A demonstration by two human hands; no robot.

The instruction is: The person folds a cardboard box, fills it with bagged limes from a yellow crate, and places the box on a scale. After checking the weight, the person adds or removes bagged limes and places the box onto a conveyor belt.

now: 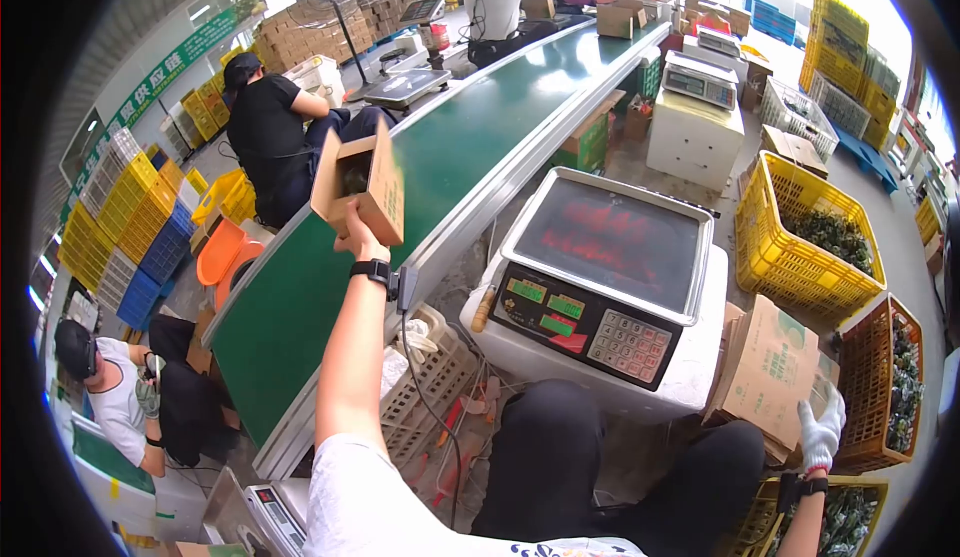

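My left hand (pixel 360 235), bare with a black wristband, grips the lower edge of an open cardboard box (pixel 384 192) and holds it up over the green conveyor belt (pixel 470 137). The box's flaps stand out and something dark shows inside. My right hand (pixel 822 427) wears a white glove. Its fingers are stretched apart at the edge of a stack of flattened cardboard boxes (pixel 765 367), which leans to the right of my knees. Between my hands stands a digital scale (pixel 610 247) with a steel-rimmed plate and lit green displays.
Yellow crate (pixel 800 287) and brown crate (pixel 850 407) on the right hold dark green produce. The scale rests on a white foam box (pixel 480 347). A cable hangs beside my left arm. People sit beyond the belt, one in black (pixel 265 137), another at lower left (pixel 120 387).
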